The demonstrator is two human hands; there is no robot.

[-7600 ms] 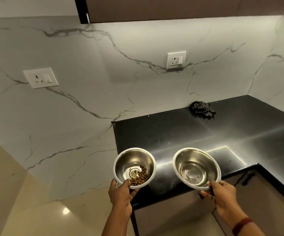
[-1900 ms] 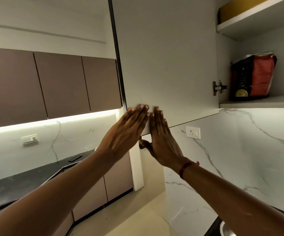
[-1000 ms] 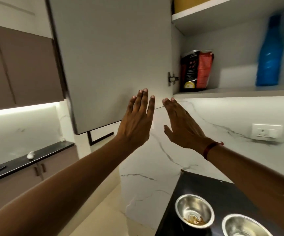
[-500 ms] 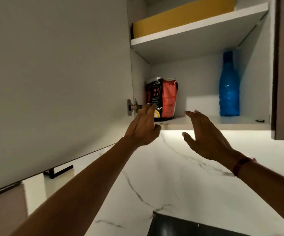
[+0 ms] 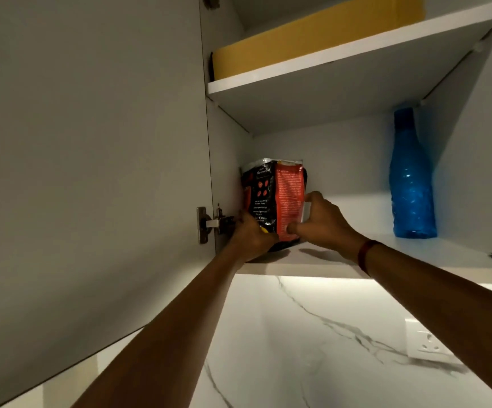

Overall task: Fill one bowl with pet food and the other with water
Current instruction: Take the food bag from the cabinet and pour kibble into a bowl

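Bag location: the pet food bag (image 5: 277, 198) is stood upright at the far left of the lower shelf (image 5: 415, 254), just beside the cabinet wall and well apart from the blue bottle (image 5: 411, 184) at the right.
Left hand (image 5: 252, 235): curled against the bag's lower left edge; its fingertips are hidden.
Right hand (image 5: 322, 223): the bag's right edge is clasped, thumb laid on the front face, fingers wrapped behind.
Handling: a soft, glossy, probably slippery pouch is judged; loose contents may shift and the sides may sag.
Hold: the lower half is best gripped from both sides, the base supported and the top kept uppermost.
Bowls: not seen here.
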